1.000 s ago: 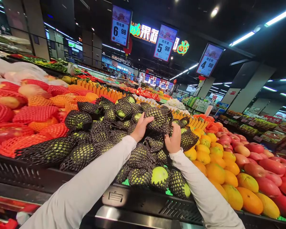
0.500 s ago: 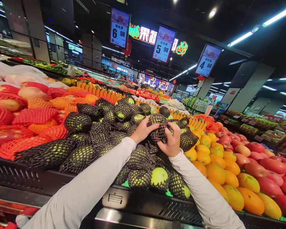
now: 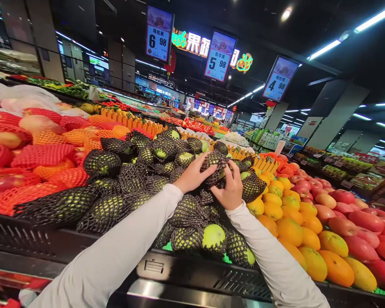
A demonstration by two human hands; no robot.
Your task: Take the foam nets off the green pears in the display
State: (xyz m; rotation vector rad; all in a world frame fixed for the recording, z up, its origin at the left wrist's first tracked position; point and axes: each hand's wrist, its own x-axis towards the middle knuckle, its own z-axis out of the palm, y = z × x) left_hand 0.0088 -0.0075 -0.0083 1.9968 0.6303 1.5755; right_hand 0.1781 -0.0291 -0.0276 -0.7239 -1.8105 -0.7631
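Between my hands is a green apple (image 3: 213,167) in a black foam net, over the far part of a pile of netted green apples (image 3: 104,207). My left hand (image 3: 192,174) is closed round its left side, thumb across the front. From the right, my right hand (image 3: 230,184) grips the net with thumb and fingers; its fingertips are partly hidden by the dark mesh. Below my wrists, one green apple (image 3: 213,236) shows bare at the top of its net. Another netted apple (image 3: 253,187) lies just right of my right hand.
Apples in red and orange nets (image 3: 48,156) fill the left side. Oranges (image 3: 288,233) and red apples (image 3: 362,237) are heaped on the right. A black crate edge (image 3: 179,267) runs along the front, and a low orange fence (image 3: 131,122) behind. Price signs (image 3: 220,55) hang overhead.
The netted apple has turned slightly in my hands, and the fingers of my right hand have shifted on the net. The view has moved a little.
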